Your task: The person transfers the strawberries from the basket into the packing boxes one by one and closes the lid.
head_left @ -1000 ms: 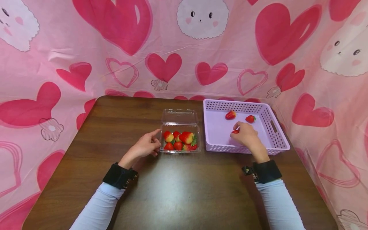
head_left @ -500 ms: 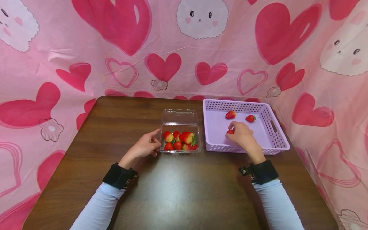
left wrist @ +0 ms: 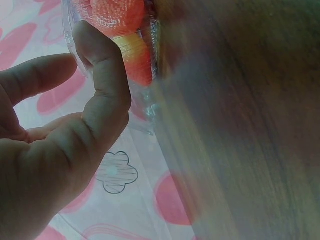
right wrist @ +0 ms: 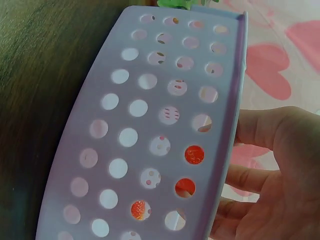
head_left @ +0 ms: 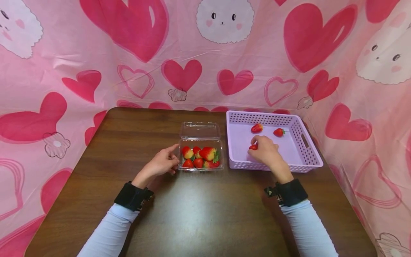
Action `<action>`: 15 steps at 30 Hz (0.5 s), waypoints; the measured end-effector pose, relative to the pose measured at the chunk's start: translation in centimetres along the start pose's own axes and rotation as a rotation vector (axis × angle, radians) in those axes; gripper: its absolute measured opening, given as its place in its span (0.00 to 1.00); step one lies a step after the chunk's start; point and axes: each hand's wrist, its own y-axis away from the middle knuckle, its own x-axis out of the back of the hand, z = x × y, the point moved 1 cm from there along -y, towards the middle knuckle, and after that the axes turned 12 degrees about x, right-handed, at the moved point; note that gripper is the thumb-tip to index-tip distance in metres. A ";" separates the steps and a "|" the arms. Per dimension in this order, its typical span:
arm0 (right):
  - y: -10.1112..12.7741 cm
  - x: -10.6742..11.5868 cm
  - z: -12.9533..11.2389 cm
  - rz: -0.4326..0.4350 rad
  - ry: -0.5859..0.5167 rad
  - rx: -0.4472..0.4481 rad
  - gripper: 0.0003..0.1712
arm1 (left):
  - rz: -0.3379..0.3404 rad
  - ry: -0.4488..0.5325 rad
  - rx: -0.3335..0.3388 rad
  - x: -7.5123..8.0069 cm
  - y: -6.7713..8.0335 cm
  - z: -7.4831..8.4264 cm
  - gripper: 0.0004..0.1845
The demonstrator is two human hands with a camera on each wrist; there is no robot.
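Note:
My right hand point(head_left: 265, 151) pinches a red strawberry point(head_left: 253, 147) inside the lilac basket point(head_left: 237, 162), near its front left part. In the right wrist view, red patches of strawberry point(right wrist: 194, 154) show through the holes of the basket wall point(right wrist: 150, 125), which hides most of the fruit. Two more strawberries, one point(head_left: 257, 128) toward the back and one point(head_left: 279, 132) at the right, lie on the basket floor. My left hand point(head_left: 162, 161) touches the left side of a clear plastic clamshell box point(head_left: 221, 144). Several strawberries point(head_left: 208, 154) fill the box, and its lid point(head_left: 200, 130) is folded back.
A dark brown wooden table point(head_left: 192, 210) bears both containers, with the box left of the basket and a narrow gap between them. A pink cloth with hearts point(head_left: 182, 75) hangs behind and at the sides.
Inside the basket, my right hand has moved left with the strawberry. My left hand and the clamshell box have stayed in place.

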 end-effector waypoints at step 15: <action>-0.1 -0.3 -1.8 0.031 0.009 0.054 0.18 | 0.005 0.001 0.013 -0.1 0.1 0.2 0.38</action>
